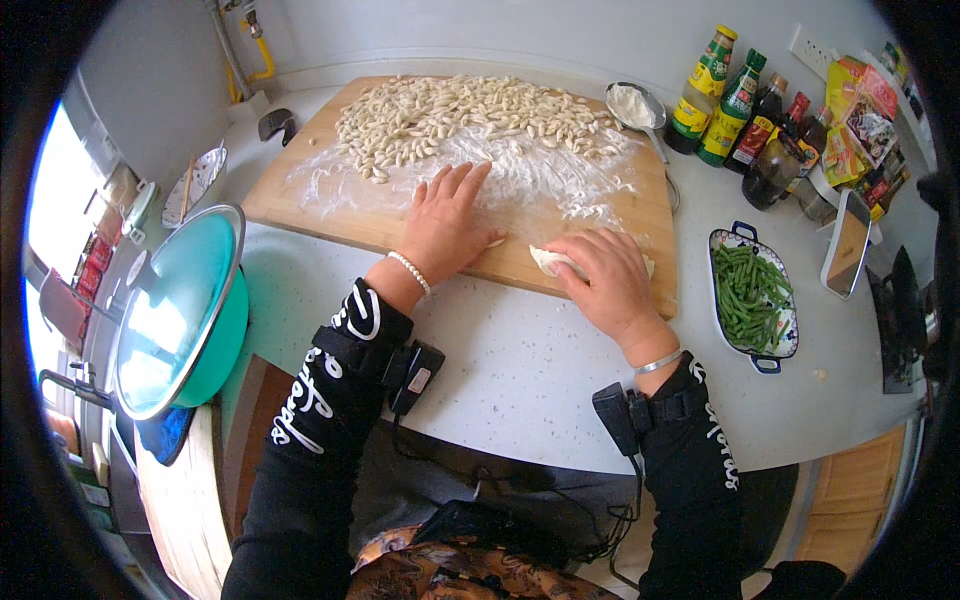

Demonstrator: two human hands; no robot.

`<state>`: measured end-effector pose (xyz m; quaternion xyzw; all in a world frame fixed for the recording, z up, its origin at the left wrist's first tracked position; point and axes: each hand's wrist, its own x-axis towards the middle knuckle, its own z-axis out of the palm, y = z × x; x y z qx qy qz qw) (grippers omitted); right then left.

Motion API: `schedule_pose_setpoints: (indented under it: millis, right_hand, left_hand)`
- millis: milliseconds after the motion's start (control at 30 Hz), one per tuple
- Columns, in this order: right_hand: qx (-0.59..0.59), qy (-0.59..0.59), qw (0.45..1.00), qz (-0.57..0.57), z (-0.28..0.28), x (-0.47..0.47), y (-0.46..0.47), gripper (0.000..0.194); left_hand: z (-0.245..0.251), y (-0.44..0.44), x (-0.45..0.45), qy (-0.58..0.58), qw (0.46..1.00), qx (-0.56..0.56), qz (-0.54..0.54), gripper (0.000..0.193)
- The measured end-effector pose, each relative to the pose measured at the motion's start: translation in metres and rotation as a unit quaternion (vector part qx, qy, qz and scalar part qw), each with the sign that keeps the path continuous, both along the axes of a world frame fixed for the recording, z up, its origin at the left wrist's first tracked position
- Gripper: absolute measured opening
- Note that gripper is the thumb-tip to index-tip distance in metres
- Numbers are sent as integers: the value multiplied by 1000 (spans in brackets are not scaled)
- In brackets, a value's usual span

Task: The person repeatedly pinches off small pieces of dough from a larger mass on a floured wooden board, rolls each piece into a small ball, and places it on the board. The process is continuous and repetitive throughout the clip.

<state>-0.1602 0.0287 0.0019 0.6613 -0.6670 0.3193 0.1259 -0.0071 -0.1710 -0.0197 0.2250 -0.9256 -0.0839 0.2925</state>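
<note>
A floured wooden board [337, 217] lies on the counter, its far part covered by a heap of small shaped dough pieces [450, 105]. My left hand [446, 217] rests flat on the board's near part, fingers spread towards the flour [525, 169]; a small bit of dough [496, 242] shows at its thumb. My right hand [609, 277] is closed around a lump of dough [547, 261] at the board's near right edge, with one end of the dough sticking out to the left. The palm hides the rest of that lump.
A metal ladle of flour [631, 106] sits at the board's back right corner, beside sauce bottles [697, 90]. On the right are a dish of cut green beans [750, 300] and a propped phone [847, 244]. A lidded turquoise pan [217, 352] and a patterned bowl [206, 180] stand left.
</note>
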Motion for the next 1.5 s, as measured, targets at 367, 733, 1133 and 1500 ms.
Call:
schedule_pose_setpoints:
  millis: [367,733,1133,1500]
  right_hand:
    - [12,-16,1000,-5,-2,-2,0,18]
    - [5,-11,1000,-8,-5,-3,-2,19]
    - [13,-17,1000,-7,-2,-3,-1,19]
    - [-14,-13,1000,-2,-2,-2,-2,16]
  left_hand:
    - [-2,-15,2,86,992,-86,-24,56]
    - [-5,-14,2,117,991,-63,-15,65]
    - [-2,-28,6,29,998,-57,29,40]
    - [3,-43,-18,60,987,-37,144,50]
